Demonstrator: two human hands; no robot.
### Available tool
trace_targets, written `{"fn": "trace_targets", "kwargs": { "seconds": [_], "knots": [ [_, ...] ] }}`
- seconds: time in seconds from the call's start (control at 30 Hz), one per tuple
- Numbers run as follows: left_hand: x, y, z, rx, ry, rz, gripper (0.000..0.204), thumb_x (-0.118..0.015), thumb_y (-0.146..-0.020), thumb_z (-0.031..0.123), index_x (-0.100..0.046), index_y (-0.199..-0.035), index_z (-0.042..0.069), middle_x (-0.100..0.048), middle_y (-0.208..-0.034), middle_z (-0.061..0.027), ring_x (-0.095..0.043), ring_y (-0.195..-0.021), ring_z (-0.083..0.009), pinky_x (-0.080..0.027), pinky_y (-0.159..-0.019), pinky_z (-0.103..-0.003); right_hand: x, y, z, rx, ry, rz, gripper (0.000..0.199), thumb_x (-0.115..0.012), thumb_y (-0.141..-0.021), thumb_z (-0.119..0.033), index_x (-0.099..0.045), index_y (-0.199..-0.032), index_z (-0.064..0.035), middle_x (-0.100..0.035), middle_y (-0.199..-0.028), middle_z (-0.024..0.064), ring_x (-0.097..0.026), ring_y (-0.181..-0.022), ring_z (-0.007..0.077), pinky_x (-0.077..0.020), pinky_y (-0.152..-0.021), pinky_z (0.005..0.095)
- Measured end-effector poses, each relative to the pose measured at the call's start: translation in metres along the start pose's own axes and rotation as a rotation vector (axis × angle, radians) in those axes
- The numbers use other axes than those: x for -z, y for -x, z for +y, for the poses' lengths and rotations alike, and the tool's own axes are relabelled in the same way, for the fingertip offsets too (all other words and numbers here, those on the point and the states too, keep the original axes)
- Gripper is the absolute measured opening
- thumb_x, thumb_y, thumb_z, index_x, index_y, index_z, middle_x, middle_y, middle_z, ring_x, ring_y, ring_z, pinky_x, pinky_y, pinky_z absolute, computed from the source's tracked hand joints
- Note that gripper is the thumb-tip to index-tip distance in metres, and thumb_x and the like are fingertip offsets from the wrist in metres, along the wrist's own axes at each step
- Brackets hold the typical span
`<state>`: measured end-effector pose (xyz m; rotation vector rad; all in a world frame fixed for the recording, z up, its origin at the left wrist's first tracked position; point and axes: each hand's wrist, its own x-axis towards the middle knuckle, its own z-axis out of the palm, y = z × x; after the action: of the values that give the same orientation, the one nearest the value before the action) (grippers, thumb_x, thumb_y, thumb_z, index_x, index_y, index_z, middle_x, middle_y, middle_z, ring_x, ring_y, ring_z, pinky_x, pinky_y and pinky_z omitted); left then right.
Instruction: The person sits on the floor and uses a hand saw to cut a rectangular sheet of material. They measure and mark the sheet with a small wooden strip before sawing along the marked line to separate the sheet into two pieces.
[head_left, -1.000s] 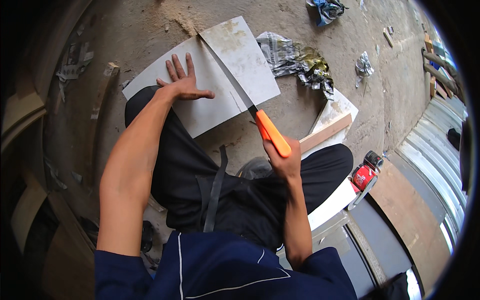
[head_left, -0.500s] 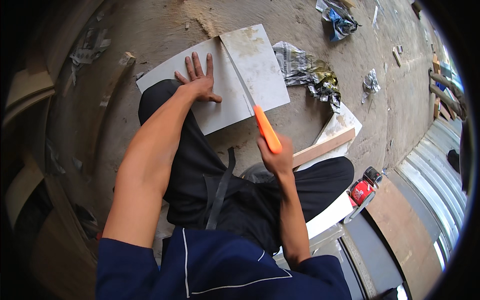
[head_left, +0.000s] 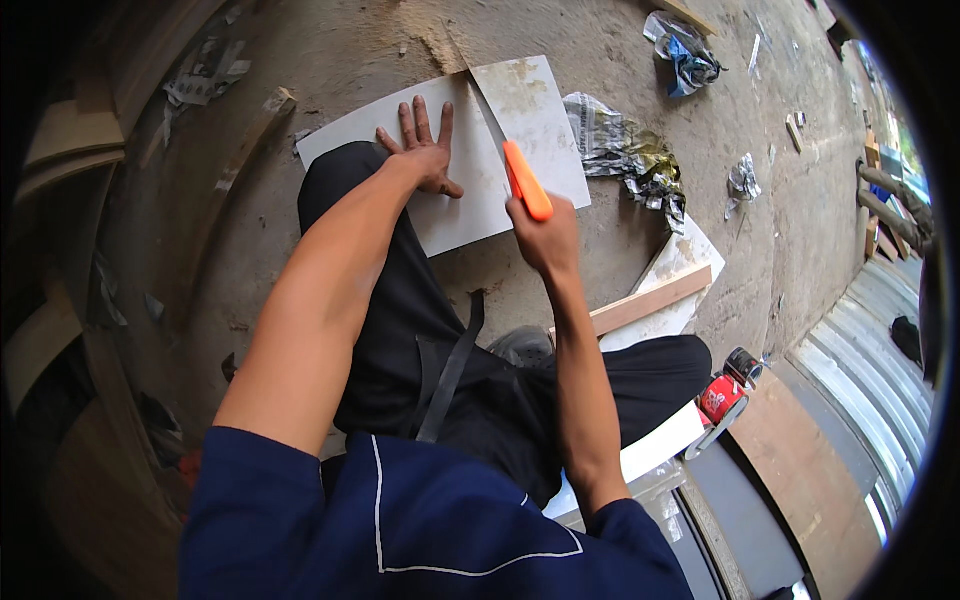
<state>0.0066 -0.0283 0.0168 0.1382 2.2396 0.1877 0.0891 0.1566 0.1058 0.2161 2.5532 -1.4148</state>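
Observation:
My left hand point(head_left: 430, 165) lies flat with fingers spread on a white board point(head_left: 470, 222), beside my raised knee. In my right hand point(head_left: 546, 238) is the orange handle of a handsaw point(head_left: 529, 186). Its narrow blade lies along a cut line across the board and pokes out past the far edge. The board's stained right portion point(head_left: 545, 125) is on the other side of the blade. Whether the two portions are still joined near the handle is hard to see.
Sawdust point(head_left: 440, 45) lies beyond the board. Crumpled newspaper point(head_left: 625, 150) sits at its right. Nearer are a wooden strip point(head_left: 655, 300) on another white piece and a red can point(head_left: 720, 398). Stacked panels point(head_left: 75, 135) stand at far left, corrugated metal point(head_left: 850, 340) at right.
My right hand has pushed the handsaw forward, away from me, along the cut; its blade now sticks out beyond the far edge. My left hand stays planted on the board. The view has shifted slightly.

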Motion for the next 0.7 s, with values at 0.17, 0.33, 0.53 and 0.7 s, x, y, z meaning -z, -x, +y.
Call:
{"fn": "trace_targets", "kwargs": {
  "seconds": [0.17,0.33,0.53,0.7],
  "knots": [
    [-0.008,-0.006,-0.007,-0.023,0.028,0.039,0.149,-0.084,-0.058,0.050,0.034,-0.142,0.013,0.037,-0.142,-0.0343,0.035,-0.130,-0.0542,0.002,-0.092,-0.082,0.005,0.014,0.018,-0.026,-0.089,-0.027,0.026,-0.063,-0.079,-0.016,-0.054,-0.067,0.0048,-0.050,-0.054,0.0182,-0.049,-0.046,0.0246,-0.0407,-0.051,0.0378],
    [-0.012,0.002,-0.017,-0.005,0.000,0.030,0.150,-0.085,-0.058,0.048,0.035,-0.142,0.016,0.037,-0.142,-0.0330,0.034,-0.130,-0.0538,0.001,-0.094,-0.081,0.009,0.052,0.011,0.017,-0.031,-0.029,0.024,-0.064,-0.078,-0.016,-0.055,-0.068,0.0042,-0.050,-0.056,0.0197,-0.051,-0.047,0.0298,-0.0412,-0.051,0.0379],
    [-0.003,0.006,-0.002,0.035,-0.070,0.077,0.147,-0.084,-0.058,0.051,0.031,-0.144,0.019,0.034,-0.147,-0.0280,0.032,-0.134,-0.0499,0.001,-0.098,-0.079,-0.009,-0.024,-0.019,-0.015,0.001,-0.032,0.027,-0.063,-0.076,-0.021,-0.060,-0.070,0.0046,-0.058,-0.062,0.0230,-0.060,-0.056,0.0354,-0.0465,-0.058,0.0416],
    [-0.022,-0.005,0.000,-0.003,-0.146,0.110,0.145,-0.080,-0.059,0.056,0.026,-0.146,0.008,0.026,-0.147,-0.0345,0.024,-0.135,-0.0549,-0.001,-0.104,-0.074,-0.019,-0.019,0.003,-0.078,-0.137,0.021,0.029,-0.063,-0.075,-0.023,-0.061,-0.068,0.0058,-0.060,-0.059,0.0215,-0.061,-0.055,0.0308,-0.0471,-0.059,0.0412]
  ]
}}
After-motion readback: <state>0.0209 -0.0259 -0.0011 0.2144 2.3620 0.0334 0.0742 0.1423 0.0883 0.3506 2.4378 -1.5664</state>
